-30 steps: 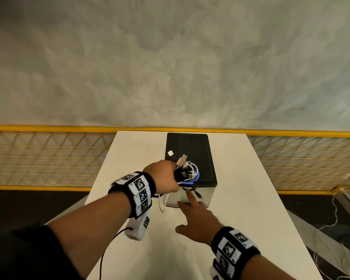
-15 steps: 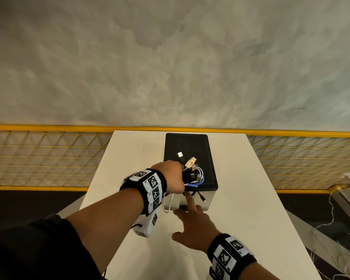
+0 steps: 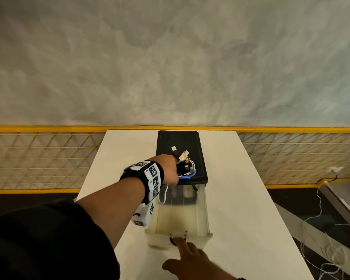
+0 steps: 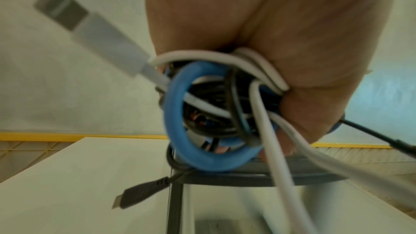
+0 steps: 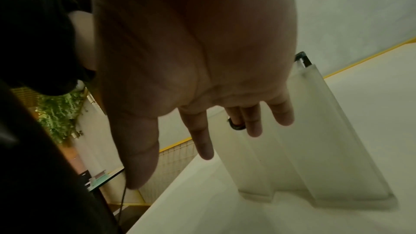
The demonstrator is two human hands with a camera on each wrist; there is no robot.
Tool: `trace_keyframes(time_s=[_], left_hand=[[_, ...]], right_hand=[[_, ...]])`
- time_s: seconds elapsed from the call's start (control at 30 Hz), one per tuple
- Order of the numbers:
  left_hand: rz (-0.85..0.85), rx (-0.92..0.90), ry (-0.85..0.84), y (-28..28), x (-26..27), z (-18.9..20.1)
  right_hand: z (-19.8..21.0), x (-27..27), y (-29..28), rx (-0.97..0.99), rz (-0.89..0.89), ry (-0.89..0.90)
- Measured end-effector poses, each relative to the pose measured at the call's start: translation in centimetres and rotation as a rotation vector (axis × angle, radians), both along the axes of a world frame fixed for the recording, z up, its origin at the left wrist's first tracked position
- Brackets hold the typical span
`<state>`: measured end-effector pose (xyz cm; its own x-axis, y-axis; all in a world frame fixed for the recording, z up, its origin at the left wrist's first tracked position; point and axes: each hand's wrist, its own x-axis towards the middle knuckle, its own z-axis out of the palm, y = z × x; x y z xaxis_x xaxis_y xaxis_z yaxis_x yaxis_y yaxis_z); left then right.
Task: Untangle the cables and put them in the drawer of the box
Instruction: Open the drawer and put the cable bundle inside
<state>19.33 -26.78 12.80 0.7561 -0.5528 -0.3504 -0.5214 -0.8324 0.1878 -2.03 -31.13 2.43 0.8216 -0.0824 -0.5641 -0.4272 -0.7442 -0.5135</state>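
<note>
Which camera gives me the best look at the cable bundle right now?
Left wrist: the cable bundle fills the frame, showing the blue loop and white and black leads in the left hand's grip, though blurred. The head view shows it small above the box. The right wrist view shows none of it.

The white table [image 3: 240, 199] carried one item directly on its surface: the box [image 3: 181, 146] with a black top, set lengthwise at the table's middle, beneath the cable-holding left hand [image 3: 168, 170]. Its translucent drawer [image 3: 207, 211] stood pulled out toward the table's near edge, its front panel at the right hand [image 3: 192, 261] fingertip.
</note>
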Motion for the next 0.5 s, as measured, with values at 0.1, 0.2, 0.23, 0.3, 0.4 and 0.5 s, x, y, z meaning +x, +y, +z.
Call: trace_keyframes(time_s=[0.1, 0.2, 0.23, 0.3, 0.4, 0.5], left_hand=[[-0.044, 0.017, -0.028, -0.2, -0.7, 0.1], [-0.111, -0.021, -0.096, -0.4, -2.5, -0.2], [-0.139, -0.049, -0.096, -0.6, -3.3, -0.4], [-0.193, -0.083, -0.039, -1.1, -4.8, -1.1], [-0.151, -0.153, 0.090, -2.0, -6.1, -2.8], [-0.075, -0.172, 0.164, -1.8, -6.1, -4.4]], right_hand=[[-0.1, -0.3, 0.2, 0.048, -0.044, 0.039], [-0.2, -0.1, 0.3, 0.019, -0.045, 0.056], [-0.2, -0.1, 0.3, 0.019, -0.043, 0.063], [-0.2, 0.2, 0.3, 0.042, -0.046, 0.086], [0.0, 0.5, 0.2, 0.056, -0.065, 0.092], [0.0, 0.5, 0.6, 0.062, -0.070, 0.089]])
